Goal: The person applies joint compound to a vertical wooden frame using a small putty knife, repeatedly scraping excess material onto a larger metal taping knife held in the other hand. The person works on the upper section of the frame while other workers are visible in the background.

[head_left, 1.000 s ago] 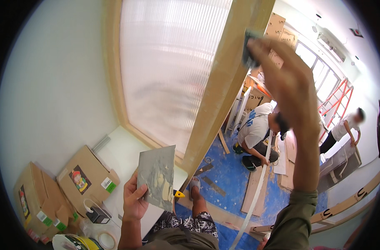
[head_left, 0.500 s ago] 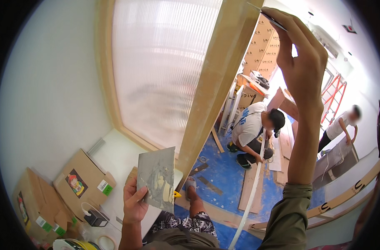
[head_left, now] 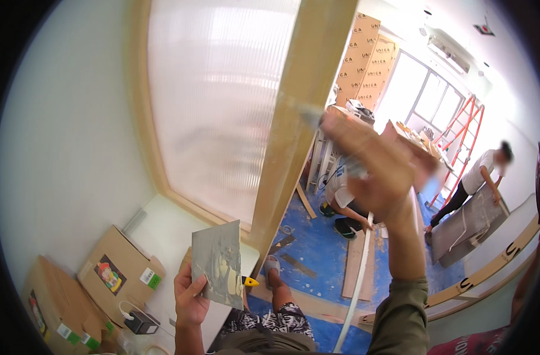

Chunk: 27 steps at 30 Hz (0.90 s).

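My left hand (head_left: 192, 294) is closed on a flat grey metal putty plate (head_left: 218, 251), tilted upright, with cream putty smeared over its lower right part. My right hand (head_left: 379, 163) is raised in front of a wooden frame post (head_left: 293, 77) and blurred by motion. From its fingertips a thin blade, seemingly a putty knife (head_left: 310, 118), points left at the post. Its handle is hidden in my fingers. Left of the post stands a ribbed translucent panel (head_left: 216, 100). A yellow-tipped tool (head_left: 251, 281) shows beside the plate's right edge.
Cardboard boxes (head_left: 113, 260) and a black power adapter (head_left: 141, 323) sit on a white surface at left. One person (head_left: 341, 189) crouches by a long white strip (head_left: 357, 284) on blue floor sheeting (head_left: 287, 231). Another (head_left: 482, 171) bends over a grey panel (head_left: 468, 228) near an orange ladder (head_left: 465, 142).
My right hand has come down and left from the top of the post, with its blade. My left hand and the plate sit slightly lower. The view has shifted a little.
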Available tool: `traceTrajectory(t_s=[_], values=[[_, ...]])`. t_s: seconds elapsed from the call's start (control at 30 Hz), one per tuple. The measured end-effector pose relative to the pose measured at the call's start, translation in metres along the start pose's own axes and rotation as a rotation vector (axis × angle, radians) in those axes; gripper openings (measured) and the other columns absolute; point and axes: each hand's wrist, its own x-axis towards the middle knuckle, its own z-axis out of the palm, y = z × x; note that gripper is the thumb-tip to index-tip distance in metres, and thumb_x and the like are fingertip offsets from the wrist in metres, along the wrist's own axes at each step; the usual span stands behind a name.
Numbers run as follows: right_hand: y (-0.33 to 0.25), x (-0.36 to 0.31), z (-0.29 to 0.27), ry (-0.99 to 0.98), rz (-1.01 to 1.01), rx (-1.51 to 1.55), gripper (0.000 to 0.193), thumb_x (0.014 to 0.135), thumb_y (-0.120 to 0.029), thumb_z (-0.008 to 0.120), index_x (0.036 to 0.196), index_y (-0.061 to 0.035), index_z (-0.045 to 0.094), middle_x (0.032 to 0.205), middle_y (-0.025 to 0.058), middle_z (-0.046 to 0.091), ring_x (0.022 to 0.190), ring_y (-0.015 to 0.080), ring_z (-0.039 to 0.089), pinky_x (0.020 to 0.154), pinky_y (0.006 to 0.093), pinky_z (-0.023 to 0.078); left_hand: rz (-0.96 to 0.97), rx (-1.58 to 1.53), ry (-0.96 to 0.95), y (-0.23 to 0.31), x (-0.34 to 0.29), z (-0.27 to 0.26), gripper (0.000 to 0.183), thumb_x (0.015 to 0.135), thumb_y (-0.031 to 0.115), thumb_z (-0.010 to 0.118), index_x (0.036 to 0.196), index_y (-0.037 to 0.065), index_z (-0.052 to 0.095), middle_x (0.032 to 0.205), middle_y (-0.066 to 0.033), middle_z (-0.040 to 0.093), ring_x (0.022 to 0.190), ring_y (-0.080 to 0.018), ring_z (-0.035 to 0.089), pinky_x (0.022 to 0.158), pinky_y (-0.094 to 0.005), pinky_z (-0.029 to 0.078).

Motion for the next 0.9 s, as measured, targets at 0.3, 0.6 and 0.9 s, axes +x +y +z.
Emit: traceTrajectory(t_s=[0.3, 0.6, 0.9], values=[[0.109, 0.031, 0.040, 0.761, 0.125, 0.657, 0.019, 0.083, 0.010, 0.061, 0.101, 0.0077, 0.066, 0.097, 0.0130, 0.070, 0.090, 0.0147, 0.066, 0.079, 0.0254, 0.054, 0.052, 0.060, 0.047, -0.003, 0.012, 0.025, 0.034, 0.084, 0.000, 0.054, 0.116, -0.011, 0.048, 0.110, -0.0195, 0.061, 0.099, -0.0229, 0.063, 0.089, -0.0330, 0.051], [0.120, 0.002, 0.068, 0.726, -0.021, 0.402, 0.032, 0.071, 0.014, 0.056, 0.097, 0.0013, 0.070, 0.097, 0.0159, 0.070, 0.093, 0.0259, 0.069, 0.082, 0.0305, 0.055, 0.120, 0.149, 0.067, -0.013, 0.024, 0.034, 0.035, 0.085, 0.000, 0.054, 0.118, -0.011, 0.047, 0.113, -0.0192, 0.060, 0.103, -0.0232, 0.061, 0.091, -0.0349, 0.048], [0.095, -0.024, 0.031, 0.719, -0.055, 0.437, 0.020, 0.081, 0.018, 0.057, 0.098, 0.0100, 0.063, 0.098, 0.0223, 0.066, 0.091, 0.0342, 0.067, 0.082, 0.0410, 0.057, 0.057, 0.171, 0.072, -0.019, 0.035, 0.044, 0.036, 0.085, 0.000, 0.053, 0.119, -0.009, 0.047, 0.113, -0.0185, 0.060, 0.103, -0.0227, 0.061, 0.091, -0.0342, 0.049]])
